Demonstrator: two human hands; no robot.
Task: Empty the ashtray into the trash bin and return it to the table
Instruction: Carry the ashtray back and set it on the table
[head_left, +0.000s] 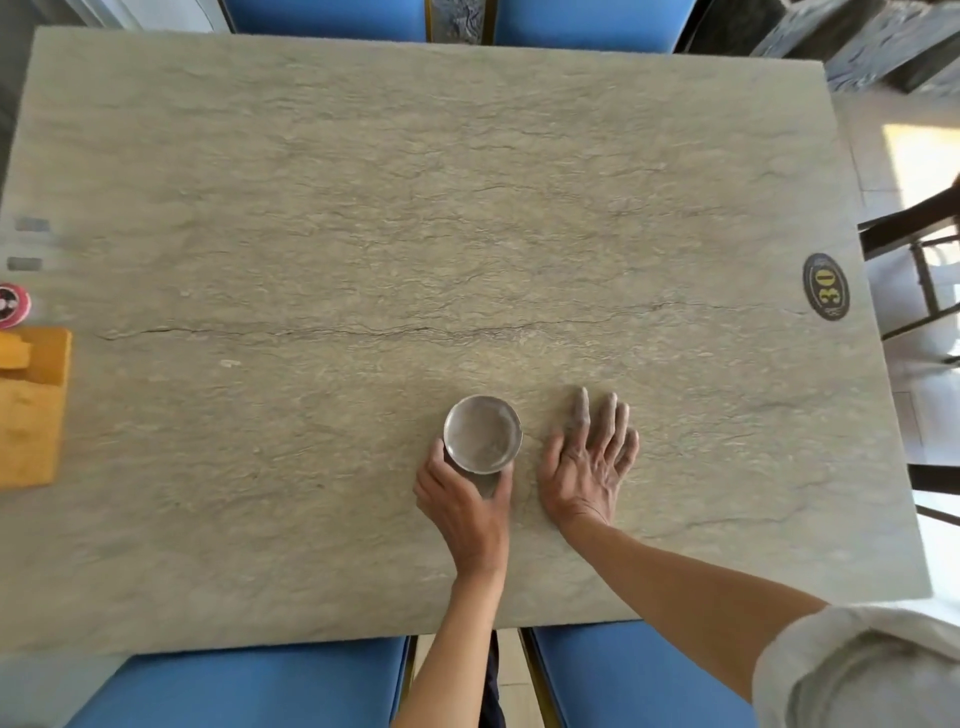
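- Left hand (465, 506) fingers (435, 460) curled around near side of ashtray (482, 434), thumb (503, 483) on its right edge; grasping it.
- Right hand (589, 465) flat on table (467, 208), palm down, fingers (605, 415) spread and released, holding nothing; just beside ashtray on its right, apart from it.
- Ashtray: round, metallic grey, shallow, open side up, looks empty apart from faint residue; on table near the near edge, slightly right of middle.
- Cannot tell if ashtray base fully rests on table or is slightly lifted.
- Bare forearms reach in from near edge; light rolled sleeve (857, 670) at lower right.
- Table: rectangular, grey-beige stone look, long dark crack line across middle.
- Oval dark badge (825, 286) with yellow "30" near right edge of table.
- Yellow object (31, 405) and round pink-white item (11, 305) at left edge, well apart from ashtray.
- Blue chair seats (249, 686) at near and far sides of table.
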